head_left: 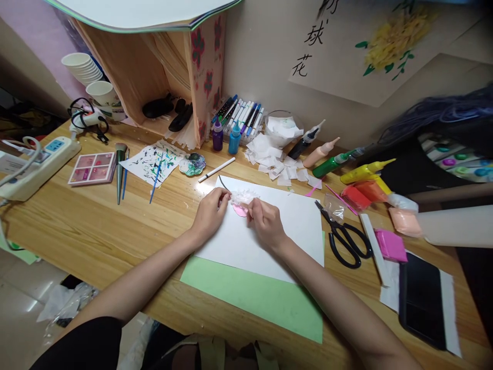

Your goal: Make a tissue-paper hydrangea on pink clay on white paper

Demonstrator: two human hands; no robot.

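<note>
A wooden surface (pixel 96 226) is seen carrying a green sheet (pixel 265 300), overlain by a white sheet (pixel 269 231). Black scissors (pixel 344 239) are laid just right of the white sheet. The left hand (pixel 210 210) and right hand (pixel 265 221) are placed at its far-centre; both grips are closed, pinching crumpled white tissue (pixel 243 196) over a pink patch (pixel 241 210)

A fluffy white tissue clump (pixel 243 196) sits pinched between both sets of fingertips, crumpled and frayed, lying low on the white paper sheet (pixel 269 231). Just beneath the pinch, a small pink patch (pixel 240 210) lies flat on that sheet, partly covered by the clump.
</note>
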